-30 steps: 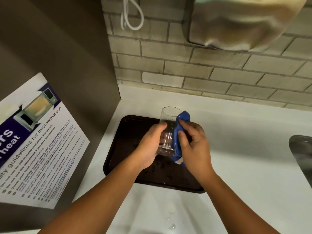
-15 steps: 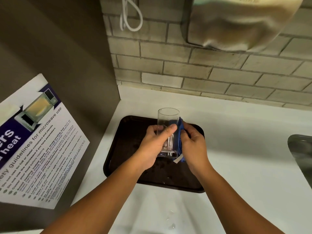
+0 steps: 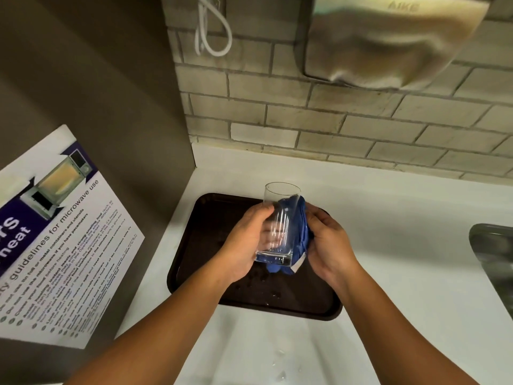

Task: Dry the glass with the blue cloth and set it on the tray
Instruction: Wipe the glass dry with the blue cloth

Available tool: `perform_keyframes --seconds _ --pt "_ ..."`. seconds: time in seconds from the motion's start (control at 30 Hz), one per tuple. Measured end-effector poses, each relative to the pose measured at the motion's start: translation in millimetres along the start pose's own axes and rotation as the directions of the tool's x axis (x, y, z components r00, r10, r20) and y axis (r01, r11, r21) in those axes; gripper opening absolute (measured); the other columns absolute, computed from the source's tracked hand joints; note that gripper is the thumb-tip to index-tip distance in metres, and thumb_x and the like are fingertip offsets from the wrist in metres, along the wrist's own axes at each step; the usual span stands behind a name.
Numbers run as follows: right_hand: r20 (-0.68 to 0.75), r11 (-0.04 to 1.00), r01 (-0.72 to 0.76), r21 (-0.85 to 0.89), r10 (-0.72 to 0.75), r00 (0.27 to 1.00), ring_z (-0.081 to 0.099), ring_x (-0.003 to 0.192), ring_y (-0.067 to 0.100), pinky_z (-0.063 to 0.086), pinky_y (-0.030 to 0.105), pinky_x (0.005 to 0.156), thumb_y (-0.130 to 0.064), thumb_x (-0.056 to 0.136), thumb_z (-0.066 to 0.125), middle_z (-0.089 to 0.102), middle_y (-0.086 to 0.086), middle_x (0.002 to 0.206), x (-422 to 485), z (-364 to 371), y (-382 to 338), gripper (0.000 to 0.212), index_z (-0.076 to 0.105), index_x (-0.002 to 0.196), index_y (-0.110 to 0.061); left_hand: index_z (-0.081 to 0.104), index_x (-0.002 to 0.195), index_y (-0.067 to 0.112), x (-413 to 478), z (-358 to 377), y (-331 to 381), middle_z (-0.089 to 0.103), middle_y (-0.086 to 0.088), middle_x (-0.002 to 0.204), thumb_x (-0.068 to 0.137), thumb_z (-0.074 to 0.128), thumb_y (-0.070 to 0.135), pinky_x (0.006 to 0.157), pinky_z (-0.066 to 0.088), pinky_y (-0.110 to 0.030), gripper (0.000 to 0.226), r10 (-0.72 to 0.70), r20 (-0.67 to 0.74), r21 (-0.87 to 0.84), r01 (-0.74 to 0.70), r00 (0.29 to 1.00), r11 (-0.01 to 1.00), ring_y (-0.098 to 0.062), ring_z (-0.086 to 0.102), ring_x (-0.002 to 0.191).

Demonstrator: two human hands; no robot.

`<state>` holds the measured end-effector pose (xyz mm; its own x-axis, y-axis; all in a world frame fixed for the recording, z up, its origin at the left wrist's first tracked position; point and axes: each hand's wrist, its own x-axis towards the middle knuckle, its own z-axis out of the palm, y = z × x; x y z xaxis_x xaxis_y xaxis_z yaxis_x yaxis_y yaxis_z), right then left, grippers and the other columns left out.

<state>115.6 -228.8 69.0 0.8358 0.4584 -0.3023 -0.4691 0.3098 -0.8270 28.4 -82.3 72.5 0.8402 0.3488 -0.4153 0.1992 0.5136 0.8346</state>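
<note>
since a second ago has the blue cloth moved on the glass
Yes. The blue cloth has slid down the glass toward its base, nearer the tray, held by the right hand.

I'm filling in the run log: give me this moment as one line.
stage: drying | left hand: holds glass | right hand: presses blue cloth on glass | tray: below, glass not set down

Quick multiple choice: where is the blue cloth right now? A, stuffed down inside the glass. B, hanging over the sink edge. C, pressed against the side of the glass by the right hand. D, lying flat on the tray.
C: the right hand presses the blue cloth against the outer right side of the glass, which the left hand holds above the tray.
</note>
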Motion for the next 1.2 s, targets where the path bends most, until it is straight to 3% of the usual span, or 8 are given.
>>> perform_keyframes --seconds 0.27,0.4,0.47,0.53,0.63,0.77,0.93,1.2 --pt "0.042 0.995 -0.069 0.072 0.066 0.997 0.081 0.095 0.035 0.061 0.055 0.099 -0.02 0.093 0.071 0.081 0.023 0.108 2 8 -4 0.023 0.085 0.102 -0.004 0.071 0.127 0.033 -1 3 -1 0.081 0.0 0.109 0.087 0.077 0.061 0.08 0.068 -0.037 0.049 0.074 0.118 0.157 -0.092 0.99 0.983 -0.015 0.082 0.09" --pt "-0.063 0.982 0.11 -0.152 -0.12 0.991 0.083 0.099 0.03 0.069 0.041 0.088 -0.011 0.107 0.063 0.085 0.013 0.111 -10 20 -6 0.021 0.081 0.117 -0.014 0.073 0.126 0.036 -1 3 1 0.084 -0.002 0.115 0.085 0.075 0.071 0.087 0.07 -0.041 0.055 0.099 0.065 0.123 -0.107 0.993 0.987 -0.021 0.085 0.1" --pt "-0.014 0.836 0.292 -0.466 -0.337 0.941 0.079 0.11 0.019 0.064 0.029 0.094 -0.012 0.109 0.064 0.079 0.007 0.123 -20 23 -2 0.027 0.074 0.133 -0.019 0.071 0.13 0.036 0 4 4 0.084 -0.006 0.122 0.084 0.067 0.075 0.092 0.068 -0.044 0.061 0.101 0.034 0.128 -0.105 0.994 0.986 -0.025 0.085 0.107" --pt "0.238 0.494 0.518 -0.698 -0.522 0.819 0.065 0.122 -0.001 0.051 0.014 0.105 -0.011 0.107 0.066 0.067 -0.002 0.131 -30 25 5 0.033 0.072 0.139 -0.02 0.07 0.137 0.035 1 5 4 0.084 -0.005 0.124 0.093 0.056 0.079 0.1 0.065 -0.044 0.064 0.09 -0.003 0.146 -0.089 0.996 0.985 -0.024 0.082 0.114" --pt "0.491 0.134 0.672 -0.728 -0.581 0.649 0.054 0.124 -0.011 0.042 0.008 0.108 -0.003 0.104 0.069 0.057 -0.003 0.13 -30 22 7 0.035 0.074 0.137 -0.009 0.068 0.141 0.038 2 5 0 0.081 -0.001 0.13 0.106 0.039 0.076 0.115 0.056 -0.048 0.059 0.091 -0.037 0.192 -0.082 0.995 0.978 -0.02 0.075 0.125" --pt "0.294 0.268 0.531 -0.804 -0.598 0.746 0.059 0.111 -0.002 0.044 0.004 0.102 -0.001 0.105 0.068 0.06 0.007 0.125 -22 24 -4 0.037 0.072 0.141 -0.008 0.066 0.138 0.034 3 6 -3 0.082 -0.004 0.125 0.107 0.045 0.072 0.105 0.063 -0.046 0.054 0.097 -0.051 0.206 -0.085 0.994 0.975 -0.021 0.081 0.114" --pt "0.517 0.068 0.639 -0.766 -0.525 0.676 0.051 0.114 -0.017 0.039 0.002 0.105 -0.005 0.105 0.068 0.051 -0.002 0.124 -33 29 7 0.035 0.07 0.14 0.0 0.072 0.125 0.035 5 4 -2 0.083 0.001 0.121 0.111 0.039 0.068 0.104 0.061 -0.037 0.049 0.153 -0.063 0.289 -0.129 0.986 0.949 -0.011 0.079 0.111" --pt "0.491 0.056 0.585 -0.809 -0.481 0.726 0.056 0.104 0.006 0.043 0.014 0.092 -0.013 0.11 0.057 0.063 0.01 0.126 -31 32 4 0.031 0.07 0.137 -0.006 0.069 0.121 0.038 3 4 -2 0.085 0.011 0.103 0.111 0.039 0.065 0.077 0.062 -0.019 0.042 0.164 -0.059 0.309 -0.138 0.985 0.941 0.002 0.081 0.094"
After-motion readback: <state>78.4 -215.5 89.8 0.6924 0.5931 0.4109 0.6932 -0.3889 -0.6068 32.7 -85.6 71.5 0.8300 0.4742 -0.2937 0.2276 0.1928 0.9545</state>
